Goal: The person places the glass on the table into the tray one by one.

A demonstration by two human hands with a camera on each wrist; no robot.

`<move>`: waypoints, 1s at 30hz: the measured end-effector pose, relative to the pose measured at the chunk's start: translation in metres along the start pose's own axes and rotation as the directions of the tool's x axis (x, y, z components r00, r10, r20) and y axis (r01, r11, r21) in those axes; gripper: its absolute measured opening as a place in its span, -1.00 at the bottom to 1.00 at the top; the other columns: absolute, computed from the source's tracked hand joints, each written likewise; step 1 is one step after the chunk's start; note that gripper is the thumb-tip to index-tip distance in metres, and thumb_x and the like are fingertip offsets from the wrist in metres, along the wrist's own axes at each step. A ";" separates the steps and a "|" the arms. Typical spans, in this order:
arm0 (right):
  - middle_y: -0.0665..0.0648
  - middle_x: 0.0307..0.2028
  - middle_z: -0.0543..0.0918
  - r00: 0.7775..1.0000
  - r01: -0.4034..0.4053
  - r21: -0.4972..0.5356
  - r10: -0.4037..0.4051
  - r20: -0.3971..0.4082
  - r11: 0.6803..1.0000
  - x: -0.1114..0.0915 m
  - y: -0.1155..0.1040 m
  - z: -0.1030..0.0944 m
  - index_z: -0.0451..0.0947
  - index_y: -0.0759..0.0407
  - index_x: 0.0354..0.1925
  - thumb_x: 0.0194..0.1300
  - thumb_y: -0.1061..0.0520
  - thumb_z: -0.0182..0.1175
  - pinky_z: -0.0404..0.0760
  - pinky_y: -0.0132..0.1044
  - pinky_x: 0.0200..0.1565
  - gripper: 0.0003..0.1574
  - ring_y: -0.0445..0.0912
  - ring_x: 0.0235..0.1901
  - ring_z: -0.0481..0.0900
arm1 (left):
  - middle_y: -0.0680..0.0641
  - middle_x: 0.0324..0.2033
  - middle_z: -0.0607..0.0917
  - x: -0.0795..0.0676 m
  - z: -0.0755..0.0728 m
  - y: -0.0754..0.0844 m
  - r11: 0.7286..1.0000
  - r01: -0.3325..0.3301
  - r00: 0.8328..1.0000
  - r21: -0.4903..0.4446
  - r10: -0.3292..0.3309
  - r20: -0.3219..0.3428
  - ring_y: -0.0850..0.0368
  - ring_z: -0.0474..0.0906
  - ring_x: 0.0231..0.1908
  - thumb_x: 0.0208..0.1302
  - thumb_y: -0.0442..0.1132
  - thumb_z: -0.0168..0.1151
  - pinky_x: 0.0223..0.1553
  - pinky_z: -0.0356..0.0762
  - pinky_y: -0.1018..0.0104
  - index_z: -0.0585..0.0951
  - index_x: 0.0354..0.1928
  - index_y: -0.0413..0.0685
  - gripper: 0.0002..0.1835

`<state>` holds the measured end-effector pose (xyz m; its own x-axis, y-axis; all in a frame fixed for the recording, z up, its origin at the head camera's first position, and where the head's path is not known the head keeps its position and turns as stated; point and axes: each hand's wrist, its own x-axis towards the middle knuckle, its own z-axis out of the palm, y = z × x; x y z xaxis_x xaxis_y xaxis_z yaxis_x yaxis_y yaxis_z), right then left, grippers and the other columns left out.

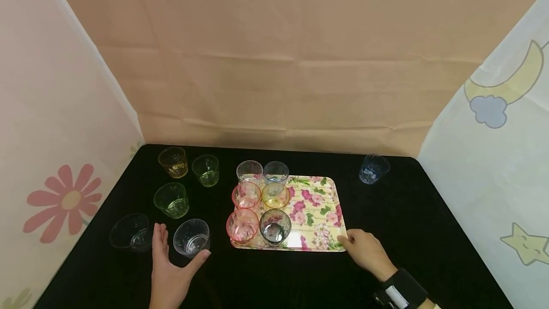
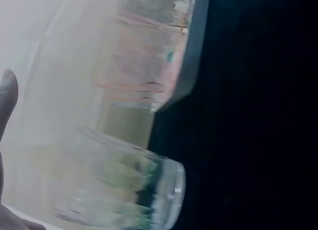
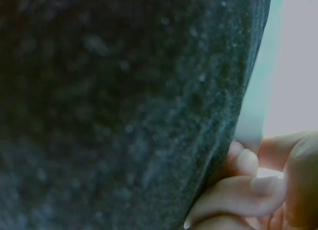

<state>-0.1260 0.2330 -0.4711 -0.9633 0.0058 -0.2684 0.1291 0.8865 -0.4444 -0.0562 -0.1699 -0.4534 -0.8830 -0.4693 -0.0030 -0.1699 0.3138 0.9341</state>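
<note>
A clear glass point(image 1: 191, 238) stands on the black table, inside the spread thumb and fingers of my left hand point(image 1: 171, 271). The left wrist view shows this glass point(image 2: 169, 195) apart from the hand. At its front right corner, a flowered tray point(image 1: 315, 213) is gripped by my right hand point(image 1: 366, 252), thumb at the rim. Curled fingers point(image 3: 238, 197) show beside the tray's pale edge in the right wrist view. Two columns of glasses fill the tray's left half, among them a pink glass point(image 1: 242, 225), a grey glass point(image 1: 275, 227) and a yellow glass point(image 1: 276, 196).
Left of the tray stand a second clear glass point(image 1: 130, 232), a green glass point(image 1: 171, 200), another green glass point(image 1: 206, 170) and an amber glass point(image 1: 173, 162). A blue glass point(image 1: 373, 169) is at the back right. Papered walls border the table point(image 1: 429, 232).
</note>
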 end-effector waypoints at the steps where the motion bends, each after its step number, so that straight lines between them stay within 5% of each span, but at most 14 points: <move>1: -0.04 -0.73 0.27 1.000 0.004 -0.002 -0.004 -0.005 1.000 0.000 0.000 0.000 0.47 0.03 -0.57 0.30 -0.06 0.13 0.15 -0.33 -0.60 -0.65 -0.17 -0.72 0.18 | -0.29 0.49 -0.16 0.002 0.001 -0.003 1.000 0.007 1.000 0.004 -0.007 0.001 -0.20 -0.25 0.44 -0.14 -0.04 0.52 0.37 -0.19 -0.17 -0.35 0.52 0.03 0.39; 11: -0.03 -0.70 0.29 0.999 0.030 -0.025 -0.031 -0.027 0.999 -0.001 0.000 0.000 0.48 0.03 -0.54 0.30 -0.07 0.13 0.18 -0.30 -0.59 -0.67 -0.16 -0.69 0.21 | -0.25 0.49 -0.27 0.012 0.006 -0.026 0.997 0.072 0.993 -0.038 -0.068 0.093 -0.11 -0.33 0.44 -0.13 -0.08 0.52 0.39 -0.22 -0.05 -0.42 0.50 0.04 0.41; 24: -0.02 -0.70 0.34 1.000 -0.005 -0.012 0.005 -0.005 1.000 0.000 0.000 0.000 0.55 0.03 -0.45 0.29 -0.06 0.14 0.20 -0.32 -0.60 -0.75 -0.16 -0.70 0.24 | -0.33 0.38 0.22 0.012 0.013 -0.028 0.996 0.039 0.995 -0.079 -0.031 0.096 -0.23 0.08 0.37 -0.08 -0.15 0.49 0.33 0.01 -0.15 0.10 0.46 -0.15 0.07; 30: -0.01 -0.70 0.34 1.000 -0.007 -0.011 0.007 -0.004 1.000 0.000 0.001 0.001 0.53 0.03 -0.47 0.29 -0.06 0.14 0.20 -0.32 -0.60 -0.73 -0.16 -0.70 0.24 | -0.35 0.32 0.29 0.012 0.012 -0.028 0.998 0.029 0.995 -0.057 -0.023 0.098 -0.28 0.15 0.33 -0.06 -0.16 0.48 0.30 0.05 -0.19 0.18 0.40 -0.20 -0.02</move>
<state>-0.1260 0.2336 -0.4720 -0.9632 0.0139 -0.2686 0.1336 0.8914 -0.4330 -0.0679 -0.1743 -0.4840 -0.9176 -0.3931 -0.0595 -0.1701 0.2529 0.9524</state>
